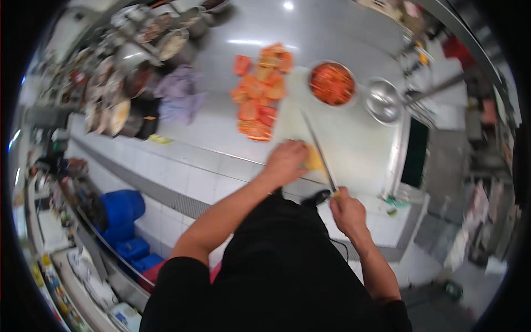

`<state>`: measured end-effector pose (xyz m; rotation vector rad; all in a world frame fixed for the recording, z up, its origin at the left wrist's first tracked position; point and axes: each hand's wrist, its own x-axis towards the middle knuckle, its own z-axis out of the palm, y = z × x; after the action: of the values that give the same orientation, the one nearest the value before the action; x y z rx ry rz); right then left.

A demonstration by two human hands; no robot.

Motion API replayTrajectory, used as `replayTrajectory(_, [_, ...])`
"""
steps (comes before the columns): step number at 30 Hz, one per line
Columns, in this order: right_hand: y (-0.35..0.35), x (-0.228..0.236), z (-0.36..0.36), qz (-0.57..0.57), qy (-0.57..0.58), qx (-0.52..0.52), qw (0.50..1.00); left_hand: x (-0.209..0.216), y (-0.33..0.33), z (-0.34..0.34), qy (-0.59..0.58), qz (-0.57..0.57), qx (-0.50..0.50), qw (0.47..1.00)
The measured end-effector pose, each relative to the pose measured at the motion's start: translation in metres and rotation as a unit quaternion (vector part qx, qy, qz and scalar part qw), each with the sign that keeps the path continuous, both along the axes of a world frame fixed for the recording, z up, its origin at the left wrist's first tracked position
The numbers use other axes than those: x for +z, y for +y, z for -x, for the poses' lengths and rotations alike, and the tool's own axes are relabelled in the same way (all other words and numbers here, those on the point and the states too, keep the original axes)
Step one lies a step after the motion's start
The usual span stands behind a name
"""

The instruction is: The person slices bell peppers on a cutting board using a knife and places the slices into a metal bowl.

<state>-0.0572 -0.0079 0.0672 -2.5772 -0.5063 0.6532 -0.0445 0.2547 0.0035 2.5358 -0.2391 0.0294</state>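
Left hand: we pressed our left hand (pixel 286 160) flat on a yellow piece (pixel 313 159) on the bench (pixel 354 146), with the fingers curled over its left side.
Right hand: our right hand (pixel 347 209) was closed around the handle of a knife (pixel 319 149), near the front edge of the bench.
Knife: the long blade pointed away from us and lay just to the right of the yellow piece; we could not tell if the edge touched it.
Hands together: the two hands were apart, the left further from us than the right.
Yellow piece: it lay on the pale bench top, close to the front edge, mostly hidden under the left hand.
Orange pieces: a pile of orange pieces (pixel 259 94) lay on the bench beyond the left hand, well apart from the knife tip.
Bowls: a round bowl (pixel 332 83) full of red-orange food stood behind the blade, and an empty metal bowl (pixel 383 100) stood just to its right.
Cloth: a purple cloth (pixel 180 94) lay left of the orange pile.
Pots: several metal pots (pixel 133 72) stood at the far left.
Crates: blue crates (pixel 124 221) stood on the floor to our left.
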Motion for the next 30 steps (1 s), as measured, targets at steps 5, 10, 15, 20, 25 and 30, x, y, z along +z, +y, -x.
replayTrajectory(5, [-0.012,0.017,0.017,-0.001,0.002,-0.017,1.0,0.019,0.002,-0.004,0.024,-0.019,0.001,1.0])
replayTrajectory(10, [-0.027,0.036,0.036,0.043,0.06,0.006,0.997,0.023,-0.006,-0.008,0.053,-0.024,-0.006,0.998])
replayTrajectory(15, [-0.037,0.049,0.044,0.07,0.079,0.021,0.994,0.017,-0.003,-0.012,0.045,-0.019,-0.002,0.999])
replayTrajectory(20, [-0.016,-0.016,0.032,0.038,0.027,0.005,0.999,0.007,0.0,-0.011,-0.04,-0.007,-0.006,0.999])
replayTrajectory(25, [-0.01,-0.042,0.026,0.059,0.031,0.004,0.998,-0.023,-0.004,-0.004,-0.013,0.007,-0.007,1.0])
replayTrajectory(30, [-0.017,-0.051,0.035,0.054,-0.014,0.019,0.998,-0.023,-0.004,0.008,-0.041,-0.008,-0.001,0.999])
